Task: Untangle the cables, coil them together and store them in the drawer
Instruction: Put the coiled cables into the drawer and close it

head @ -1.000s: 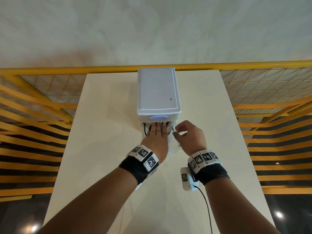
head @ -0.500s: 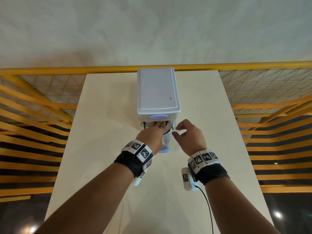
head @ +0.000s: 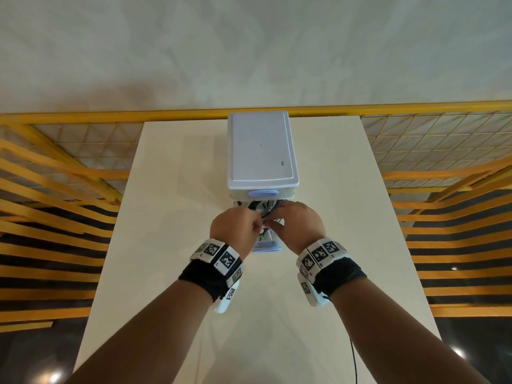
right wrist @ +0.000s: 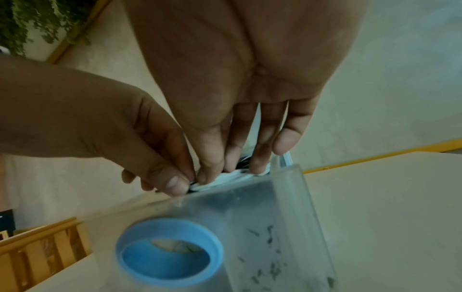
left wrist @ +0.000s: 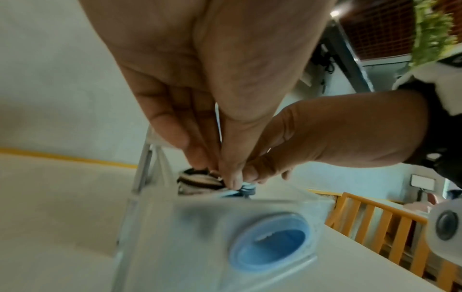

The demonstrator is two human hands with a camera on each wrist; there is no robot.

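The cables (left wrist: 200, 180) sit as a black and white coil in the open drawer (right wrist: 252, 215), near its front end, and part of the coil pokes up over the rim. The coil seems to lie flat, with its loops running along the drawer, toward the box (head: 261, 151) at the back; I cannot tell its exact shape because the hands cover it. The left hand (head: 234, 230) pinches a bit of the coil with its thumb and fingers, so its grip is narrow and holds cable. The right hand (head: 297, 225) has straight fingers that press down on the coil, so its grip holds nothing. The drawer has a blue handle (right wrist: 168, 251) and is pulled out of the white box, which stands on the pale surface (head: 171, 245). What could go wrong: the coil is springy, so it may pop up or spread when the hands let go. Then a loop could hang over the rim and get caught when the drawer slides shut.
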